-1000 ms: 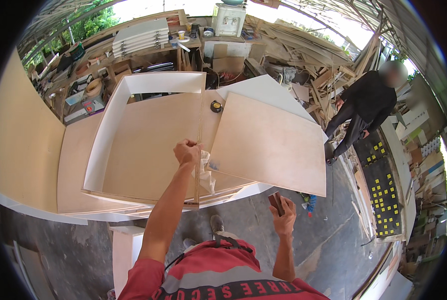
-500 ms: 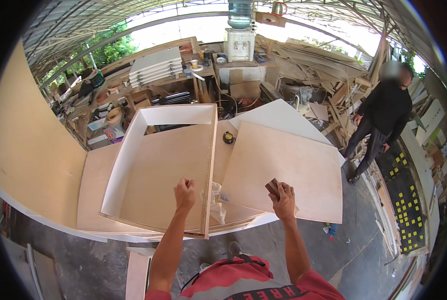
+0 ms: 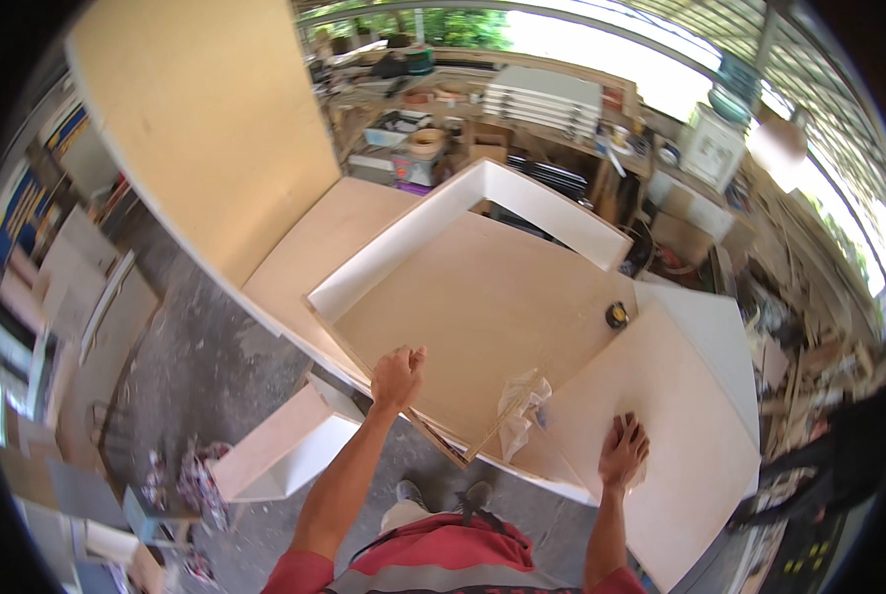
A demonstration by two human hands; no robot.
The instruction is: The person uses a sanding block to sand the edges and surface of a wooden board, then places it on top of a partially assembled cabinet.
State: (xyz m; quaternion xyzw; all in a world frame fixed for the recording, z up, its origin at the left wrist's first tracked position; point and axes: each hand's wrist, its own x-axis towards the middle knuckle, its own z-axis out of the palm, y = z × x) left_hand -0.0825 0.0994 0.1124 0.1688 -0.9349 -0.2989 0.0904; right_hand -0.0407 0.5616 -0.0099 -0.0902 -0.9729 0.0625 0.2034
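Observation:
My right hand (image 3: 623, 457) lies on the pale plywood panel (image 3: 680, 416) at the right, its fingers over a small brown block (image 3: 616, 430) that they mostly hide. My left hand (image 3: 399, 378) is closed in a fist at the near rail of a shallow wooden box frame (image 3: 383, 243) with white inner walls. Whatever sits inside that fist, if anything, is hidden. Between the hands lies a crumpled whitish plastic bag or cloth (image 3: 522, 404), close to the frame's near right corner. A black and yellow tape measure (image 3: 616, 315) rests beside the frame's right side.
A tall yellowish board (image 3: 200, 129) stands at the left. On the floor, an open white-lined box (image 3: 284, 450) sits near my left forearm. Behind the frame is a cluttered bench with stacked white panels (image 3: 544, 99) and a water dispenser (image 3: 710, 148). A person in dark clothes (image 3: 849, 445) is at the right edge.
The view has swung left, so the bench and frame appear farther right. My left fist now appears at the frame's near rail. My right hand has laid the brown block flatter against the panel.

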